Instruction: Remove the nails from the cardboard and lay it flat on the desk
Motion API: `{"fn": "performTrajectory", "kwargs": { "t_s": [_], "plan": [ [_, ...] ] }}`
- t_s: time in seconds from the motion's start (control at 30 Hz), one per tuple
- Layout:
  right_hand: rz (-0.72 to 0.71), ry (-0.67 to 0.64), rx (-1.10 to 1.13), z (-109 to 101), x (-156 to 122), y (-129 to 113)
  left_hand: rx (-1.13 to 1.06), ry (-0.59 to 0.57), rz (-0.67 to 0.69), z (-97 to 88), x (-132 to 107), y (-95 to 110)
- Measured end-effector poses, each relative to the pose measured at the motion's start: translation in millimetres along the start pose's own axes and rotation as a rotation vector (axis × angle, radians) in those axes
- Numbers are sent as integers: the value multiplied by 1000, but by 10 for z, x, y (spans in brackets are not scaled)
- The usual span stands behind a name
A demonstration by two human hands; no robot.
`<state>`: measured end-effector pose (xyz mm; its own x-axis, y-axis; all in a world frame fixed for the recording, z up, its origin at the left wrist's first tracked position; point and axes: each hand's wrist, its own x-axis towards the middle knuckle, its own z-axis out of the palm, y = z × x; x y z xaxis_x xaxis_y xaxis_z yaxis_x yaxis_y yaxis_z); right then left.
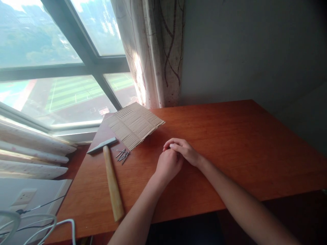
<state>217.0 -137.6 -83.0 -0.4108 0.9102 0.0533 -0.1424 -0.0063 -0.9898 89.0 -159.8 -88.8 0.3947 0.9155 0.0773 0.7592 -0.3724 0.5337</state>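
Observation:
My left hand (168, 163) is closed in a fist low over the table, its fingers turned out of sight. Curled over the far side of that fist, my right hand (184, 150) rests against it, thumb on top; no object shows in either hand. To the left lies a hammer (112, 180) with a wooden handle and a grey metal head. Several nails (123, 156) are heaped between the hammer and my left hand. Beyond them a piece of corrugated cardboard (136, 124) lies slightly tilted, its near right edge raised, with rows of small dark marks at its far left.
The reddish-brown wooden table (242, 146) reaches to a wall on the right. A window (63, 92) and a patterned curtain (158, 51) stand behind. At the lower left are white cables (68, 221) and a wall socket (25, 197), by the table's left edge.

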Motion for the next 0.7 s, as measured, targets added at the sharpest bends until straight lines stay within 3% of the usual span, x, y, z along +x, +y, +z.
{"fn": "performTrajectory", "kwargs": {
  "t_s": [0.7],
  "plan": [
    [2,-1,-2,-9,2,18,5,-21,-16,-20,7,22]
  ]
}}
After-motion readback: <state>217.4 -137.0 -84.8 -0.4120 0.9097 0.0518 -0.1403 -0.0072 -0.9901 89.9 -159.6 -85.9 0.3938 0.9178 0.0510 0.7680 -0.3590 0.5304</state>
